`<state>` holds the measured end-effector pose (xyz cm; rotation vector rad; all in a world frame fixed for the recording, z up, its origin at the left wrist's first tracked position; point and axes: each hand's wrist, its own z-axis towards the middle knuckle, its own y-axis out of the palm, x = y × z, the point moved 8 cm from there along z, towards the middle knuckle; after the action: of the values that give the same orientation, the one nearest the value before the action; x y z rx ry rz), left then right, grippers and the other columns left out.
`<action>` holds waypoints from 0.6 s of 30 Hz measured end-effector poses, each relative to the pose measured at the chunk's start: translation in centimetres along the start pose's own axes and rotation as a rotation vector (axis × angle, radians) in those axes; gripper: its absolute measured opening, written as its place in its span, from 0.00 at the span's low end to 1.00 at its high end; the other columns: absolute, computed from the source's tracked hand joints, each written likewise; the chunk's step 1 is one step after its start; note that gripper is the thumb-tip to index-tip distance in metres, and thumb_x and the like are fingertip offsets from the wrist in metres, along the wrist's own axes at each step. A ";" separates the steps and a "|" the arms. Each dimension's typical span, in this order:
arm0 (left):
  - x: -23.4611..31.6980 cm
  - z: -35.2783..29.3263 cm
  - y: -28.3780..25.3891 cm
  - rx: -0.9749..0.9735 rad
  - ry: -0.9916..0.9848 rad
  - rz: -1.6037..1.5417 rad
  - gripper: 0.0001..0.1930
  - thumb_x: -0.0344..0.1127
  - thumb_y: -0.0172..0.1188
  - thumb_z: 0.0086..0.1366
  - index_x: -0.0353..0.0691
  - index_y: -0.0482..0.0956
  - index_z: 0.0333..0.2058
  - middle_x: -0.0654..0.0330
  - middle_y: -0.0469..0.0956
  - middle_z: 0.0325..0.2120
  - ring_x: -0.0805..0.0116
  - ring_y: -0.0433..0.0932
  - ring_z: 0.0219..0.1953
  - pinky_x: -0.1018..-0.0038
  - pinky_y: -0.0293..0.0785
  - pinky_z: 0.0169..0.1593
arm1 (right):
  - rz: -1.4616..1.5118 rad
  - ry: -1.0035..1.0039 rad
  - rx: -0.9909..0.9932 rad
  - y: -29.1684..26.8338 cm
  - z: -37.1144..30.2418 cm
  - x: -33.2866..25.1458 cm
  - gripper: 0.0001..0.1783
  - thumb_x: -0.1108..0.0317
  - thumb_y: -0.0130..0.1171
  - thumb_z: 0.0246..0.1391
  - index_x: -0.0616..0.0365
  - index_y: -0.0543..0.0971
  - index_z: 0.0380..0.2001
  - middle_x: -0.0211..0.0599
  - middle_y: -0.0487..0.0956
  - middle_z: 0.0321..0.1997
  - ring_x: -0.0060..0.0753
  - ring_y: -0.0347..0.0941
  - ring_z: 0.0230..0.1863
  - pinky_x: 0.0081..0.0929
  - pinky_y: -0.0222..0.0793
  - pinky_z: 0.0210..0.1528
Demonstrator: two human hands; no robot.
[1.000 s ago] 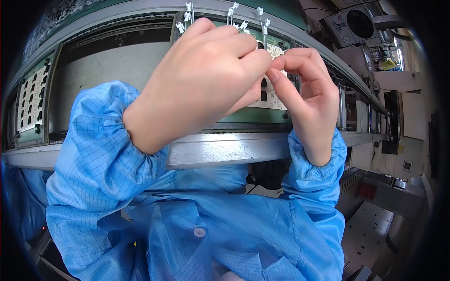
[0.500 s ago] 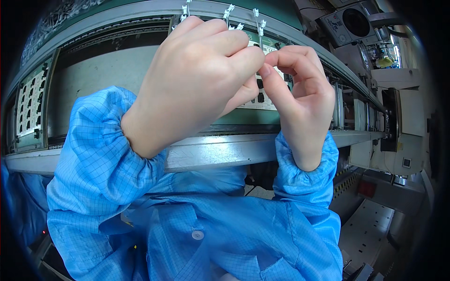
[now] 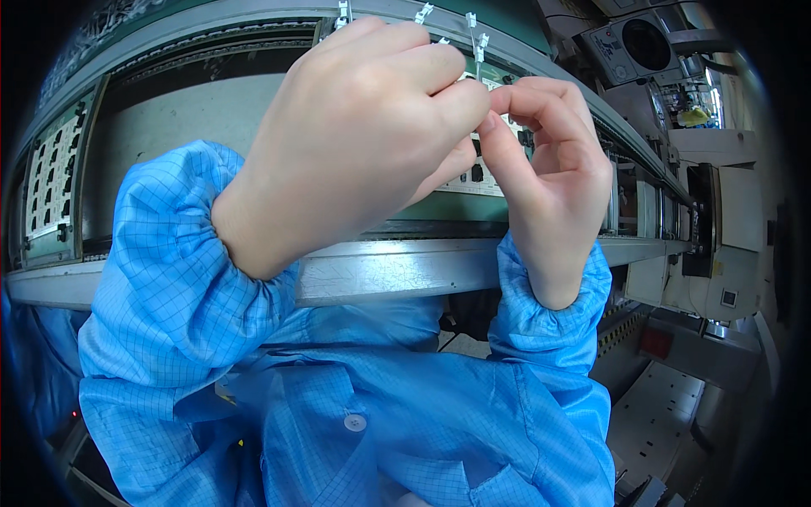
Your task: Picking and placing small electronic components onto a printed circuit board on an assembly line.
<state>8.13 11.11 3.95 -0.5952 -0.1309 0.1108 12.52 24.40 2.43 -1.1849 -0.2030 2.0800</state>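
Both my hands meet in front of me, over a circuit board (image 3: 463,184) on a rail line. My left hand (image 3: 359,127) is closed with its back toward me, so whatever its fingers hold is hidden. Thumb and forefinger of my right hand (image 3: 553,152) are pinched at the left hand's fingertips; what lies between them is too small to make out. Just beyond the hands, several thin leads with white connectors (image 3: 481,44) stick up, their lower ends hidden. The pale board carries black parts and is mostly covered by my hands.
A second board with black parts (image 3: 52,182) sits at the far left of the line. The metal front rail (image 3: 397,270) runs below my wrists. White parts (image 3: 72,72) are heaped at the far left. At the upper right stands a box-shaped device with a round black opening (image 3: 646,44).
The view has shifted slightly, and my hands, the connectors and the board appear a little farther right. Both hands keep the same closed, touching pose.
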 end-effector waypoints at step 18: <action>0.2 0.4 -0.7 -0.172 0.061 0.055 0.08 0.31 0.67 0.49 0.39 0.78 0.28 0.61 0.68 0.22 0.62 0.73 0.28 0.67 0.72 0.32 | -0.168 -0.050 -0.159 0.0 0.0 -0.7 0.08 0.81 0.64 0.56 0.70 0.81 0.40 0.39 0.77 0.47 0.28 0.74 0.50 0.24 0.70 0.55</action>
<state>8.27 10.83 4.69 -0.7735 -0.0651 0.1357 12.76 23.94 2.91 -1.1663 -0.4831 1.9755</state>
